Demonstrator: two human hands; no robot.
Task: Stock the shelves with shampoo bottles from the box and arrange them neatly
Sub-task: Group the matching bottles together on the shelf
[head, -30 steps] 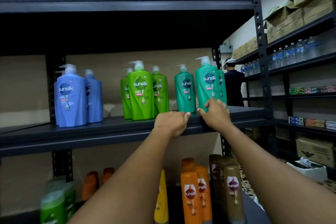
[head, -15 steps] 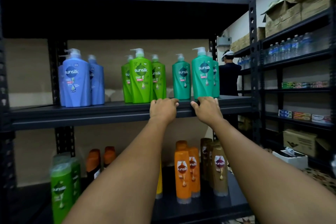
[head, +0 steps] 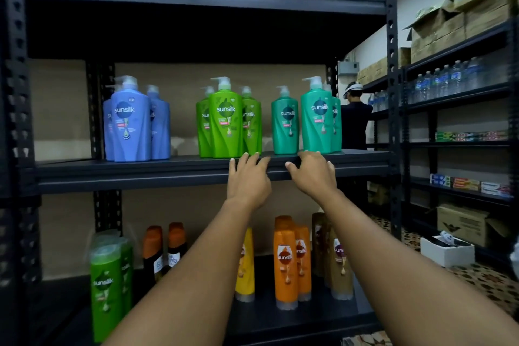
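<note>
Far left on the middle shelf (head: 174,174) stand my blue bottles (head: 130,126), a tight cluster with the front one facing out, pumps up. Right of them, past a bare gap, the lime bottles (head: 226,123) sit in a bunch of three, the middle one forward. Right again, near the centre-right of the frame, are the teal bottles (head: 317,121): one set back on the left, a bigger-looking one in front, and a third mostly hidden behind it.

My left hand (head: 247,177) reaches up in the middle of the frame, fingers straight and spread a little, tips lying on the shelf's front edge just below the lime bottles. It holds nothing. My right hand (head: 311,174) is just beside it, fingers bent down over the same edge below the front teal bottle; whether the tips touch the bottle's base I cannot quite tell. It grips no bottle.

Lower in the frame, the bottom shelf (head: 295,317) carries green bottles (head: 108,286) at lower left, then dark ones with orange caps (head: 164,247), a yellow bottle (head: 245,264) partly behind my left arm, orange bottles (head: 288,258), and brown bottles (head: 334,258).

At the right edge, a person (head: 355,118) stands facing another rack.
</note>
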